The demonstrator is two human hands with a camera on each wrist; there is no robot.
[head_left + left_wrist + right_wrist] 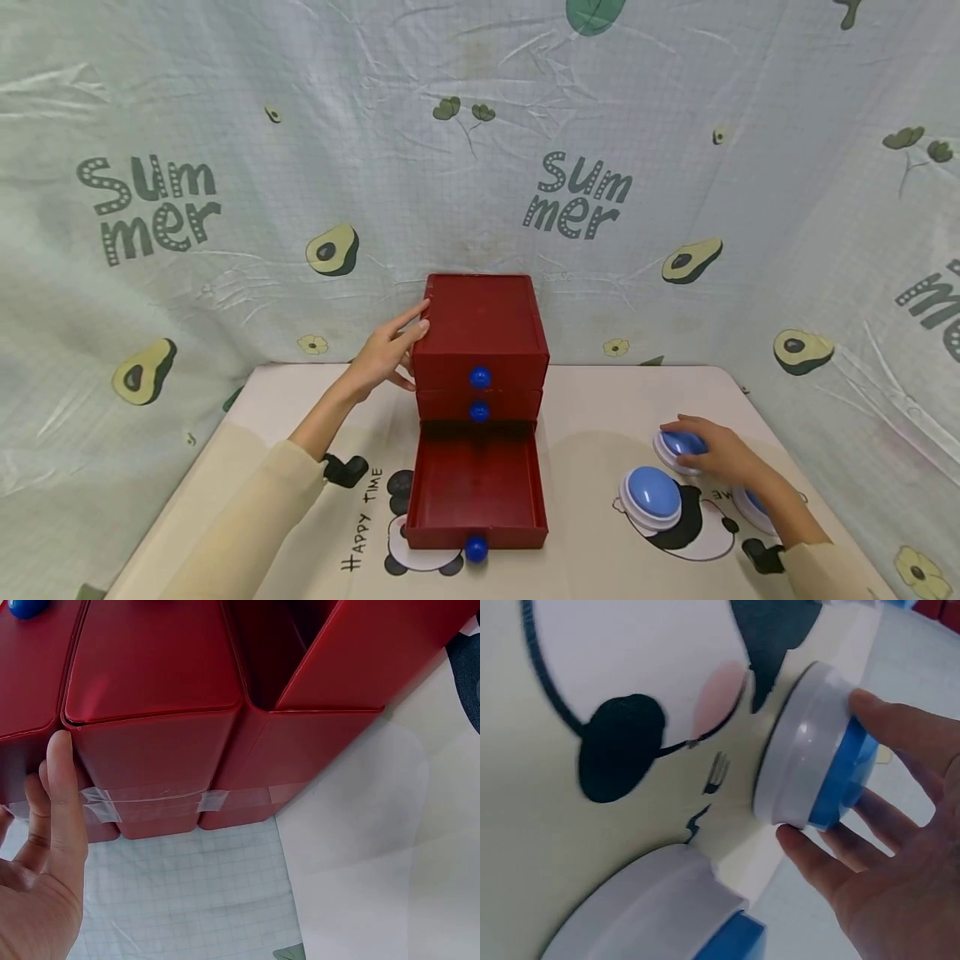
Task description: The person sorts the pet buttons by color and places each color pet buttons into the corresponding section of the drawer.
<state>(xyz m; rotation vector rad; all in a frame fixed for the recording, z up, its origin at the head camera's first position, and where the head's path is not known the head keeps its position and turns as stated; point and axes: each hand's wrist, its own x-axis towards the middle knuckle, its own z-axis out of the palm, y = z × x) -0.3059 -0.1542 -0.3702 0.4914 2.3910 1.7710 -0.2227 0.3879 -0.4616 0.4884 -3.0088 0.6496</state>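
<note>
A red cabinet (482, 312) of stacked drawers stands at the middle of the table, against the back curtain. Its bottom drawer (477, 487) is pulled out, while the two above it are closed. My left hand (377, 360) rests against the cabinet's left side, fingers fairly straight; in the left wrist view a fingertip touches the edge of one drawer unit. On the right, my right hand (716, 450) grips a push button (802, 750) with a white base and blue top. Thumb and fingers span opposite sides of it in the right wrist view.
A second blue-topped button (652, 493) sits in front of the gripped one. A third button (752, 510) is partly hidden under the right forearm. Blue knobs (476, 549) stick out from the drawer fronts. A patterned curtain (480, 167) closes off the back and sides.
</note>
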